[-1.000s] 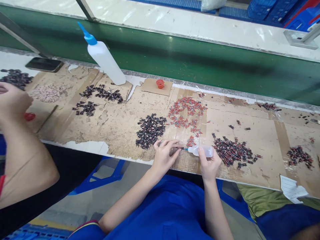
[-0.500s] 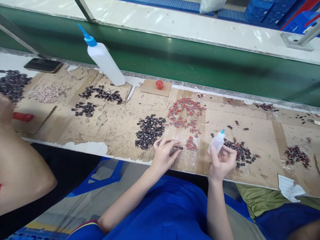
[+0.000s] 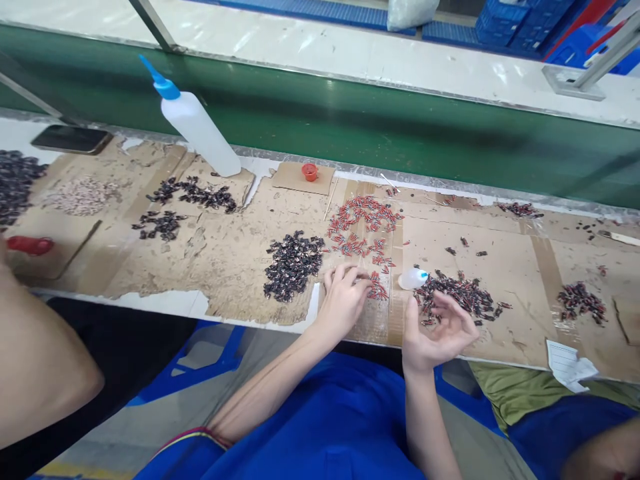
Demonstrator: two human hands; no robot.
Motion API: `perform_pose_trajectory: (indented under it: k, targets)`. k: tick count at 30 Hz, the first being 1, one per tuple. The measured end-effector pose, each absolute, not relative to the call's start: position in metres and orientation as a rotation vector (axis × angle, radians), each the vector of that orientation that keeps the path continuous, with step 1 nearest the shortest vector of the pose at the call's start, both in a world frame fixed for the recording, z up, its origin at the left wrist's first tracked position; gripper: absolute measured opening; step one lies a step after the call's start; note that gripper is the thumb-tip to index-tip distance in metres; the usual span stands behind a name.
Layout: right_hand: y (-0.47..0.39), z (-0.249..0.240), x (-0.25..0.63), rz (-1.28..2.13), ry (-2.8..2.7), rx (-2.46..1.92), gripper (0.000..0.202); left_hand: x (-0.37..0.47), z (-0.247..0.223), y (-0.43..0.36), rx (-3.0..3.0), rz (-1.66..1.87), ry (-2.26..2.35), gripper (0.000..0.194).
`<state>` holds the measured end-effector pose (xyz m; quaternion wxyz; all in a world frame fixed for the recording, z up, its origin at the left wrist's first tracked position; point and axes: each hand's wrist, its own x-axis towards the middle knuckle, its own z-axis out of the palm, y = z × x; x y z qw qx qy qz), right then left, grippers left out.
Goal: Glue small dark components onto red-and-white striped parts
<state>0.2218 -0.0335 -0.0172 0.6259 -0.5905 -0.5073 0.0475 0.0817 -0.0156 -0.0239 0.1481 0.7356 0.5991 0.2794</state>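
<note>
My left hand [image 3: 345, 297] is closed, its fingers bent and pressed together at a small cluster of red-tipped parts [image 3: 377, 287]; what its fingertips pinch, if anything, is hidden. To the left of it lies a pile of small black parts [image 3: 293, 267]. My right hand [image 3: 440, 333] is open, palm up with thumb and fingers spread and nothing in them. Just beyond its thumb, a small white squeeze bottle [image 3: 410, 279] with a blue tip lies tipped, the tip pointing right. Next to it is a heap of black-and-red parts [image 3: 463, 297].
A large white bottle [image 3: 203, 133] with a blue nozzle stands at the back left. A red cup [image 3: 310, 173] sits on a cardboard piece. A phone [image 3: 73, 139] lies farther left. Another person's arm [image 3: 45, 360] is at the left edge. A green belt [image 3: 300, 117] runs behind.
My right hand has let go of the small bottle, which now lies on its side, and its fingers have spread. My left hand has moved right to the red-tipped parts; the black part at its fingertips no longer shows.
</note>
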Motion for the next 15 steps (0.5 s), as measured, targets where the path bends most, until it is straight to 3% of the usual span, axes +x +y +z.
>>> perform_pose_trajectory:
  k: [6, 11, 15]
  targets:
    - [-0.051, -0.027, 0.207, 0.311, -1.434, -1.448, 0.011, 0.078, -0.026, -0.017, 2.199, 0.697, 1.673, 0.016]
    - [-0.047, -0.025, 0.201, 0.552, -1.453, -1.509, 0.019, 0.076, -0.026, -0.020, 2.146, 0.727, 1.656, 0.014]
    - [-0.042, -0.022, 0.200, 0.920, -1.260, -1.444, 0.023, 0.074, -0.016, -0.021, 1.998, 0.950, 1.492, 0.014]
